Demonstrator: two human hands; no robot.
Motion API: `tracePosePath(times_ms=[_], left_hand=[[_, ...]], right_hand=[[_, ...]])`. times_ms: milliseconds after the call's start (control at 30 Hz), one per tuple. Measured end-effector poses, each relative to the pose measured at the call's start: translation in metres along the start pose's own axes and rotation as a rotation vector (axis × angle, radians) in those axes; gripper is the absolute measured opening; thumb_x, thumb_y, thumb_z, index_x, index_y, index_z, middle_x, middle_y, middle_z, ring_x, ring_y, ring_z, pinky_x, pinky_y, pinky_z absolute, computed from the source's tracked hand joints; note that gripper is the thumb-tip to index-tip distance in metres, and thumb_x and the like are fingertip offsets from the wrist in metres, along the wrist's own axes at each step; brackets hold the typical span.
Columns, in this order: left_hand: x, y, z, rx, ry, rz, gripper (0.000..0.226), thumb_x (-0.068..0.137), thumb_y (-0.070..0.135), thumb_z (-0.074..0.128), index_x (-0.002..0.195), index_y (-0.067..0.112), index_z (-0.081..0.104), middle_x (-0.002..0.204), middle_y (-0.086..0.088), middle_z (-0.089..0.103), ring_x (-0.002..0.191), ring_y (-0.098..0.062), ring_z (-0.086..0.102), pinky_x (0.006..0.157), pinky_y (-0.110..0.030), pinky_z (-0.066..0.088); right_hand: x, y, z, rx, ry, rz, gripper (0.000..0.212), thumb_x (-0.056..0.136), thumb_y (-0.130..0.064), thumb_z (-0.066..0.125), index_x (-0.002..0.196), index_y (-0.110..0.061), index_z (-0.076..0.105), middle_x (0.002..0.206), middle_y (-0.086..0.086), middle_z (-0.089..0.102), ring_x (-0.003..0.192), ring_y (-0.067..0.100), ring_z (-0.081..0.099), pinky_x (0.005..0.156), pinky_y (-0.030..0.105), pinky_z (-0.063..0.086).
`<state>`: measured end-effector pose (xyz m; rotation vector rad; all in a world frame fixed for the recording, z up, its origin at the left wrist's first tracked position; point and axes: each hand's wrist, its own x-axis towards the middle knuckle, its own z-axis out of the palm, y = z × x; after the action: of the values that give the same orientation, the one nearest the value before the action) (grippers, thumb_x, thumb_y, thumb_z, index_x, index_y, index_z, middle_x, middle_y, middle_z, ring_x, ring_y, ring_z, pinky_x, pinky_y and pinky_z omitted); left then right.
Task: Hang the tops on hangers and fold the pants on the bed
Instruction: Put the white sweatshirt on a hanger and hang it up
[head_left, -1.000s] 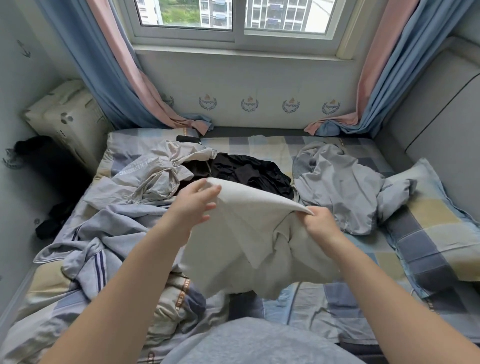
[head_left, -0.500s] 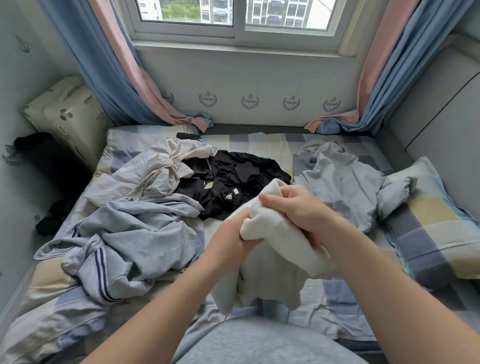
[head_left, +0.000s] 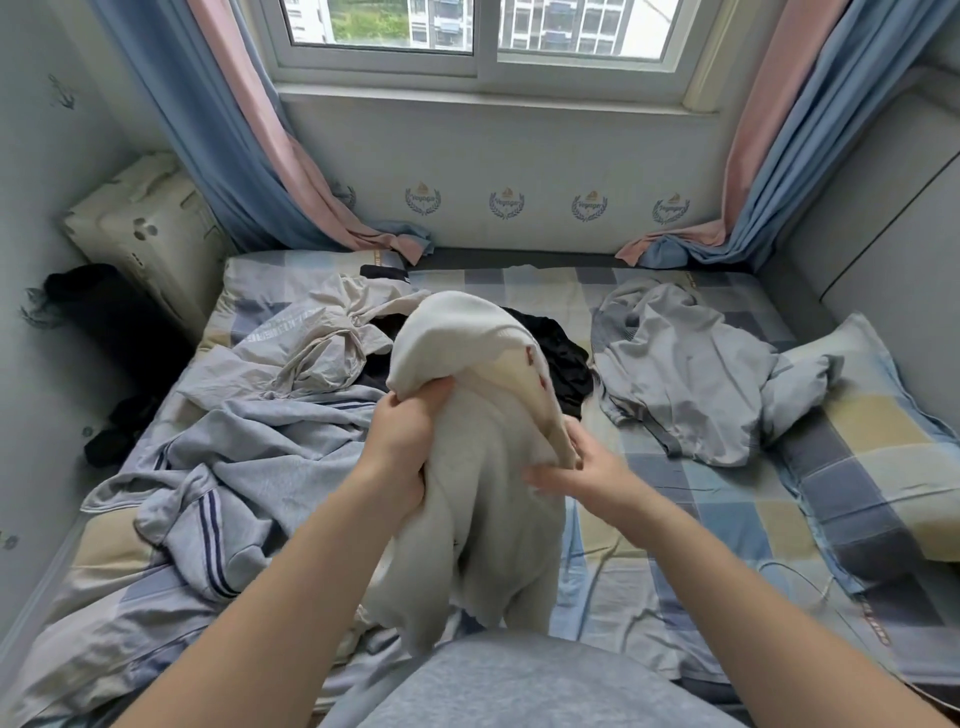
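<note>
Bed (head_left: 675, 519) below the window (head_left: 483, 31), strewn with clothes: the white garment (head_left: 483, 415), balled between both hands a moment ago, now hangs opened out above the near edge. Left grip (head_left: 405, 441) clenches bunched cloth; right grip (head_left: 582, 473) lies flatter against it, and I cannot tell whether it pinches. Likely still being straightened, neither hung nor folded.

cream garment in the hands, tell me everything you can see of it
The cream soft-cloth garment is plain and matte, with two small reddish marks near its top. It is held up above the checked bed sheet, bunched and rumpled: its top bulges in a rounded dome and the rest hangs in loose folds toward the person's lap. The left hand grips a bunch of it on its left side; the right hand pinches its right edge. It hides part of a black garment behind it.
</note>
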<state>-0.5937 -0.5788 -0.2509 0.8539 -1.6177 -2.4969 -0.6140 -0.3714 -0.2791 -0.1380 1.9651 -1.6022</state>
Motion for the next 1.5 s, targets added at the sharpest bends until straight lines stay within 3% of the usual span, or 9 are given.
tracePosePath(times_ms=[133, 400, 633, 800, 867, 1033, 1167, 1333, 1500], left_hand=[[-0.004, 0.000, -0.004, 0.001, -0.003, -0.051, 0.024, 0.093, 0.026, 0.068, 0.112, 0.011, 0.071, 0.101, -0.007, 0.077, 0.090, -0.022, 0.075, 0.072, -0.034, 0.058], [0.003, -0.008, -0.022, 0.629, -0.033, -0.198, 0.043, 0.099, 0.049, 0.053, 0.120, 0.012, 0.061, 0.111, -0.007, 0.067, 0.089, -0.022, 0.061, 0.064, -0.027, 0.046], [-0.004, -0.020, -0.022, 0.914, -0.178, 0.101, 0.073, 0.084, 0.045, 0.076, 0.145, 0.020, 0.044, 0.147, -0.005, 0.047, 0.136, -0.019, 0.045, 0.108, -0.033, 0.038], [-0.019, -0.029, 0.000, 0.996, -0.503, 0.278, 0.096, 0.056, 0.078, 0.066, 0.140, 0.034, 0.048, 0.143, 0.011, 0.052, 0.132, -0.005, 0.045, 0.113, -0.034, 0.037], [-0.027, -0.041, 0.013, 0.965, -0.633, 0.254, 0.086, 0.057, 0.077, 0.066, 0.132, 0.036, 0.055, 0.133, 0.017, 0.057, 0.125, -0.001, 0.049, 0.110, -0.032, 0.040], [-0.032, -0.082, 0.032, 0.982, -0.523, 0.459, 0.033, 0.076, 0.066, 0.059, 0.092, 0.038, 0.061, 0.095, 0.020, 0.063, 0.099, -0.005, 0.058, 0.092, -0.044, 0.047], [-0.047, -0.099, 0.049, 0.942, -0.572, 0.583, 0.007, 0.083, 0.041, 0.057, 0.084, 0.035, 0.059, 0.085, 0.017, 0.061, 0.087, -0.009, 0.057, 0.083, -0.038, 0.043], [-0.055, -0.124, 0.067, 1.178, -0.615, 0.759, 0.008, 0.076, 0.018, 0.051, 0.081, 0.023, 0.055, 0.077, 0.012, 0.053, 0.075, -0.022, 0.050, 0.068, -0.034, 0.026], [-0.045, -0.135, 0.069, 1.448, -0.679, 0.664, 0.033, 0.079, 0.004, 0.050, 0.102, 0.027, 0.056, 0.101, 0.012, 0.052, 0.094, -0.020, 0.046, 0.078, -0.033, 0.026]], right_hand=[[0.006, 0.011, 0.003, 0.134, 0.226, -0.031, 0.012, 0.099, -0.017, 0.060, 0.106, -0.014, 0.070, 0.096, 0.008, 0.074, 0.088, 0.018, 0.068, 0.070, 0.023, 0.058], [0.001, -0.027, -0.016, 0.101, 0.353, -0.253, 0.026, 0.102, -0.022, 0.056, 0.102, 0.002, 0.066, 0.089, 0.016, 0.063, 0.083, 0.025, 0.056, 0.078, 0.042, 0.043], [-0.017, -0.056, -0.018, 0.044, 0.176, -0.371, 0.018, 0.098, -0.016, 0.060, 0.087, -0.006, 0.069, 0.080, 0.006, 0.063, 0.078, 0.019, 0.056, 0.072, 0.030, 0.046], [-0.039, -0.066, -0.009, -0.083, 0.122, -0.368, 0.017, 0.091, -0.024, 0.066, 0.078, -0.012, 0.069, 0.072, 0.000, 0.057, 0.071, 0.010, 0.050, 0.066, 0.017, 0.040], [-0.046, -0.064, -0.009, -0.079, 0.222, -0.357, 0.018, 0.089, -0.025, 0.068, 0.076, -0.012, 0.069, 0.069, 0.002, 0.055, 0.069, 0.011, 0.048, 0.065, 0.019, 0.039], [-0.069, -0.048, -0.016, -0.117, 0.521, -0.253, 0.024, 0.089, -0.012, 0.074, 0.074, 0.005, 0.063, 0.061, 0.004, 0.048, 0.060, 0.010, 0.042, 0.056, 0.020, 0.035], [-0.091, -0.028, -0.020, -0.107, 0.710, -0.140, 0.029, 0.087, -0.016, 0.076, 0.077, 0.007, 0.061, 0.064, 0.010, 0.048, 0.060, 0.016, 0.042, 0.054, 0.026, 0.034], [-0.129, -0.011, -0.026, -0.075, 0.895, -0.050, 0.025, 0.088, -0.012, 0.074, 0.069, -0.002, 0.062, 0.056, -0.002, 0.050, 0.053, 0.008, 0.042, 0.049, 0.019, 0.033], [-0.178, 0.007, -0.037, -0.039, 1.074, 0.041, 0.014, 0.084, -0.004, 0.072, 0.071, -0.008, 0.066, 0.059, 0.001, 0.056, 0.052, 0.009, 0.049, 0.049, 0.018, 0.039]])
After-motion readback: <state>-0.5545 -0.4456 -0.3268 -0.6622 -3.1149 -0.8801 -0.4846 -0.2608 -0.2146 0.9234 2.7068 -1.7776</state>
